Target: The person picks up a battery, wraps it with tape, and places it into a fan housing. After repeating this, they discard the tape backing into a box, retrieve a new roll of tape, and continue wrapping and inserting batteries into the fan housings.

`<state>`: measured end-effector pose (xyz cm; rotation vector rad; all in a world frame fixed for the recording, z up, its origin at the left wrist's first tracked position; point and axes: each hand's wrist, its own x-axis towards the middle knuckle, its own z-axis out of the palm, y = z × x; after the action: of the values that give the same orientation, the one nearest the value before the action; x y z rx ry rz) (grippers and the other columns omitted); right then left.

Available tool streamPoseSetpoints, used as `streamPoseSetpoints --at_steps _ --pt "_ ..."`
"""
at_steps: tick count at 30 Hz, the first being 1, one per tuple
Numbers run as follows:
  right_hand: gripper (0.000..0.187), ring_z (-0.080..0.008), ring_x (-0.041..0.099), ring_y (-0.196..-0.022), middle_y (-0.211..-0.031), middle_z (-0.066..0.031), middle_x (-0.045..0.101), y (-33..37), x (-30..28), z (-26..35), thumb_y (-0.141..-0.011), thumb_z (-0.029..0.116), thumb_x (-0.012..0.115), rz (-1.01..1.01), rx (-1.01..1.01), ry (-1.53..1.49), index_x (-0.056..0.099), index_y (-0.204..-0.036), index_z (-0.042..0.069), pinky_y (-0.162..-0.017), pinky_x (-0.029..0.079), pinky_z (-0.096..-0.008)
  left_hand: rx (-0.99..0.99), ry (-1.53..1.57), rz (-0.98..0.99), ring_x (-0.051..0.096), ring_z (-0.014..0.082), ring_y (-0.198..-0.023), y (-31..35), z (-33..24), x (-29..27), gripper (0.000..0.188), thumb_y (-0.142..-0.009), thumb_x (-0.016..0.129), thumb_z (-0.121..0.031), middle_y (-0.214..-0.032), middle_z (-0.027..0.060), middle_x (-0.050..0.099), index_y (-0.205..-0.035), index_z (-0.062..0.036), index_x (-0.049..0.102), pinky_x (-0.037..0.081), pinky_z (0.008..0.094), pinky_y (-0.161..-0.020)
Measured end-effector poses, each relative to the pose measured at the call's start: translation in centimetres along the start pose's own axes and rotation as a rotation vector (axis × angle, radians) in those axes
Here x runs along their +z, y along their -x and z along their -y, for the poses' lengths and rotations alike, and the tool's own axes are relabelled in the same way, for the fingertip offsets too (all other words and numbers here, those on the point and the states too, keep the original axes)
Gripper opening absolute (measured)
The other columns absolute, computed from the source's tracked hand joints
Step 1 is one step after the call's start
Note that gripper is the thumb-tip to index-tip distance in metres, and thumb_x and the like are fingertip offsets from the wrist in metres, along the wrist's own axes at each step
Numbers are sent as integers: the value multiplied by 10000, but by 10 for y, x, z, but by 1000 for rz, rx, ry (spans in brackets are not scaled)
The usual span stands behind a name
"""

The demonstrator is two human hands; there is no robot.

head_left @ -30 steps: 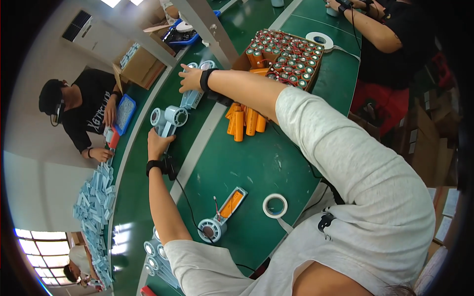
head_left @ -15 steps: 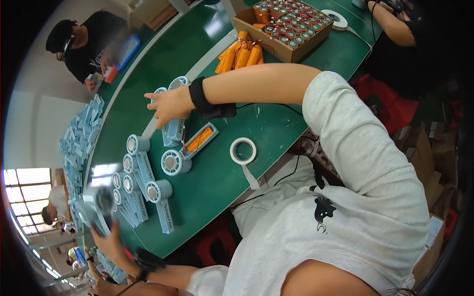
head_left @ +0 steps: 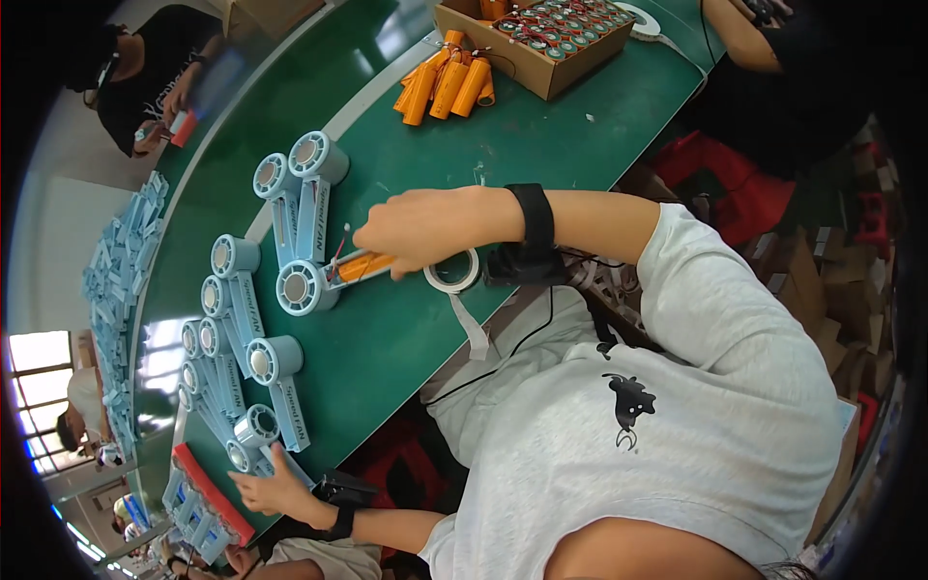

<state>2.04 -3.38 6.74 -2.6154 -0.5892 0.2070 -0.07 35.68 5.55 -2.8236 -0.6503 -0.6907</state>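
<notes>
My right hand (head_left: 425, 230) reaches across from the right, its fingers closed round the open handle of a light-blue handheld fan (head_left: 305, 288). An orange battery cell (head_left: 362, 267) with thin wires lies in that handle, partly covered by the hand. At the lower left my left hand (head_left: 280, 491) has its fingers apart, beside a fan with a shiny round head (head_left: 257, 425); the thumb is at its handle. Two fans (head_left: 314, 198) lie beyond my right hand. Several more fans (head_left: 232, 319) lie in a row between the hands.
A roll of white tape (head_left: 450, 288) lies near the table edge. Orange battery packs (head_left: 447, 85) are piled before a cardboard box (head_left: 551, 72) of cells. Blue parts (head_left: 126, 280) are heaped across the green table (head_left: 387, 159). A red-edged tray (head_left: 208, 488) stands lower left. Co-workers sit nearby.
My right hand has moved from the two far fans onto the open fan with the battery. The fan blurred at my left hand now lies with the others, and those fingers are apart.
</notes>
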Motion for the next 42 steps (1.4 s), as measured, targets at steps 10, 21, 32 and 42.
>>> streamPoseSetpoints --at_steps 10,21,32,42 --pt "322 -298 598 -725 -717 -159 567 -32 15 -1 -812 90 555 -166 -410 -102 426 -1101 31 -568 469 -383 1117 692 350 387 337 -1185 -14 -185 -27 866 -503 770 15 -1309 115 418 -1284 -117 421 296 418 -1004" --pt "365 -234 526 -424 -553 -50 530 -30 14 4 -792 86 548 -44 -330 105 403 -1127 68 -354 355 -331 1021 687 527 470 291 -961 1 -208 -27 499 -529 690 81 -1004 99 478 -972 -48 499 463 385 -689" --pt "260 -206 483 -370 -592 -21 561 -33 28 -1 -681 23 558 -277 -502 -95 440 -910 51 -341 333 -302 980 728 467 449 313 -875 5 -205 -22 460 -532 632 121 -949 109 454 -945 -30 497 430 410 -676" --pt "206 -216 439 -351 -579 -28 523 -26 19 0 -674 36 573 -295 -511 -9 446 -836 47 -334 317 -305 970 742 476 445 324 -865 6 -208 -22 468 -529 657 107 -951 117 458 -950 -24 501 419 415 -666"
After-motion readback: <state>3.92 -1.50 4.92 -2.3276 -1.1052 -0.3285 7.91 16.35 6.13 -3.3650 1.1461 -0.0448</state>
